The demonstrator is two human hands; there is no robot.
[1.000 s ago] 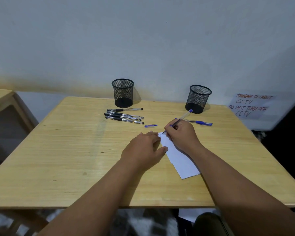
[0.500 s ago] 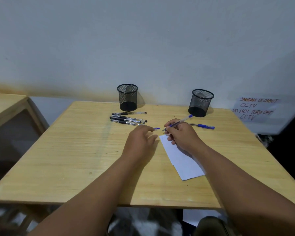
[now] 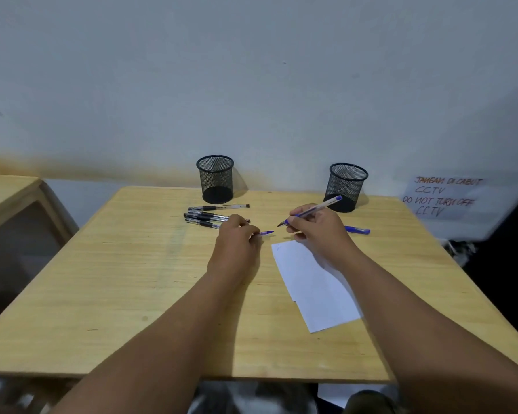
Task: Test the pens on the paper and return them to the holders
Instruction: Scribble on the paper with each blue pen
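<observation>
Two holders [image 3: 215, 179], six pens [image 3: 210, 216], one paper [image 3: 314, 285].

- Two holders stand at the far edge of the tabletop [image 3: 108, 294], the left holder [image 3: 215, 179] well apart from the right holder [image 3: 347, 186].
- A cluster of pens [image 3: 205, 216] lies just in front of the left holder.
- The paper [image 3: 314, 291] lies right of centre, nearer the person.
- A single pen [image 3: 358, 230] lies in front of the right holder.
- A sign [image 3: 443, 198] is on the wall to the right.

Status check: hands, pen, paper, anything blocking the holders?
Right hand grips uncapped blue pen above the table. Left hand pinches blue cap. Paper has a small mark. Both holders unobstructed.
</observation>
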